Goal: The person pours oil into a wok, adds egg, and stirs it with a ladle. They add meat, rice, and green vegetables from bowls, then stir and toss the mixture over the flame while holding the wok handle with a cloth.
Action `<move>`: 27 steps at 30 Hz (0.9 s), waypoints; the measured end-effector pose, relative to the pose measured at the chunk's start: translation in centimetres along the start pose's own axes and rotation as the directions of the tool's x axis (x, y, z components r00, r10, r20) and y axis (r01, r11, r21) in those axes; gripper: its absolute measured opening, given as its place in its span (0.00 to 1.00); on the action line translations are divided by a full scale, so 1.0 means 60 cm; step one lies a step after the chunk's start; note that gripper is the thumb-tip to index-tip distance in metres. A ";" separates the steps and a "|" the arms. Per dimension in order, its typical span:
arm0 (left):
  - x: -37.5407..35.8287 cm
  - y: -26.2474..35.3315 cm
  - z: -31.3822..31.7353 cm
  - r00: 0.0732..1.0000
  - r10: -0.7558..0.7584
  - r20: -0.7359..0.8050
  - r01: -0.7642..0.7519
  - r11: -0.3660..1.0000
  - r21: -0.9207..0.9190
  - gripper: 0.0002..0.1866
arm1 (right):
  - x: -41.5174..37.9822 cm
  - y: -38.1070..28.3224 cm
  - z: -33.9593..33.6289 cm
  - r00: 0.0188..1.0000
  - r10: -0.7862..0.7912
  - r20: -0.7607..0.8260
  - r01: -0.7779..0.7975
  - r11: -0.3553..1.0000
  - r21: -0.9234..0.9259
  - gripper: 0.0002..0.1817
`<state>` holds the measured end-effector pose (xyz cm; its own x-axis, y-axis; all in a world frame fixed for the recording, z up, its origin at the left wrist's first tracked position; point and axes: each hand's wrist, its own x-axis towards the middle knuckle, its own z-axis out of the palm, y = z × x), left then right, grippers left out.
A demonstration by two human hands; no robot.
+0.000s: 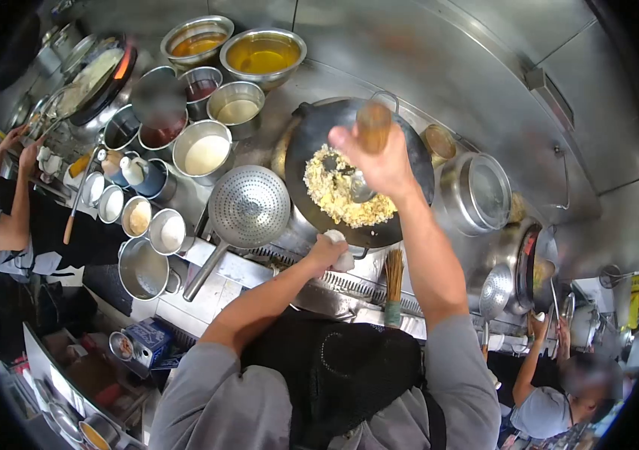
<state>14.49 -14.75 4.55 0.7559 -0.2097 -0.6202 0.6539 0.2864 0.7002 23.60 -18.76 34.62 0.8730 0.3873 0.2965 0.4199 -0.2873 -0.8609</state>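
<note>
A black wok (409,150) stands in front of me with yellow-and-white fried rice (349,208) in it, egg-coloured bits mixed through. My right hand (388,166) is over the wok, closed round the wooden handle of a ladle (373,126). The ladle's metal bowl shows below the hand, down in the rice. At the wok's near rim my left hand (324,253) is closed on a folded white cloth (340,251), beside the wok's near loop handle. The cloth partly hides whether it grips that handle.
Left of the wok lies a perforated strainer (249,206), near pots of sauces and pale liquid (203,148). Two bowls of yellow liquid (263,56) stand behind. A bamboo brush (394,289) is at the near edge, a lidded pot (477,193) right. Co-workers (4,217) work on both sides.
</note>
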 end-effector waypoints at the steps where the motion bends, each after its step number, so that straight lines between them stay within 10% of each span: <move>1: 0.004 -0.007 0.001 0.999 0.035 -0.023 -0.036 0.999 -0.031 0.33 | -0.016 0.007 0.005 0.978 -0.191 0.088 0.193 0.981 -0.015 0.19; 4: -0.041 0.027 -0.008 0.963 0.265 0.043 -0.268 0.944 0.191 0.23 | -0.082 0.018 0.035 0.816 -0.463 0.344 0.445 0.885 0.137 0.17; 6: -0.089 0.078 -0.013 0.751 0.558 0.354 -0.649 0.525 0.551 0.14 | -0.084 0.072 0.044 0.818 -0.448 0.360 0.469 0.882 0.032 0.18; 7: -0.006 0.007 0.008 0.993 -0.047 -0.106 0.064 0.986 0.157 0.20 | -0.075 0.108 0.043 0.903 -0.364 0.228 0.348 0.931 0.107 0.17; 8: 0.018 -0.026 0.001 0.993 -0.055 -0.100 0.070 0.985 0.158 0.20 | -0.066 0.134 0.034 0.962 -0.254 0.101 0.230 0.952 0.201 0.16; 10: 0.041 -0.051 -0.016 0.996 0.048 -0.082 -0.032 0.983 0.183 0.41 | -0.069 0.073 -0.026 0.996 -0.081 -0.049 0.072 0.982 -0.173 0.13; 14: 0.028 -0.037 -0.006 0.992 0.076 -0.100 -0.058 0.984 0.169 0.40 | -0.148 0.150 -0.004 0.838 -0.066 -0.542 0.160 0.979 0.129 0.17; 19: 0.034 -0.043 -0.005 0.988 0.093 -0.123 -0.066 0.976 0.206 0.33 | -0.086 0.074 -0.133 0.676 0.314 -0.667 0.057 0.879 0.473 0.18; 22: 0.010 -0.024 -0.001 0.981 0.121 -0.154 -0.079 0.964 0.253 0.30 | -0.120 0.148 -0.123 0.486 0.079 -0.870 0.184 0.964 0.190 0.16; 24: 0.018 -0.024 0.000 0.988 0.088 -0.130 -0.057 0.973 0.224 0.29 | -0.096 0.217 -0.085 0.502 0.109 -0.858 0.311 0.903 0.296 0.16; 25: 0.013 -0.018 -0.001 0.991 0.078 -0.106 -0.061 0.986 0.155 0.26 | -0.086 0.218 -0.100 0.670 0.074 -0.739 0.314 0.873 0.372 0.17; 27: 0.049 -0.061 -0.015 0.990 0.124 -0.073 -0.109 0.978 0.180 0.25 | -0.067 0.166 -0.148 0.597 0.166 -0.785 0.152 0.937 0.314 0.18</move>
<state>14.31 -15.59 -0.16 0.8269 -0.1041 -0.5527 0.5623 0.1342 0.8160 26.46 -30.96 28.52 0.7857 -0.5038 0.3589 0.4486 0.0647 -0.8914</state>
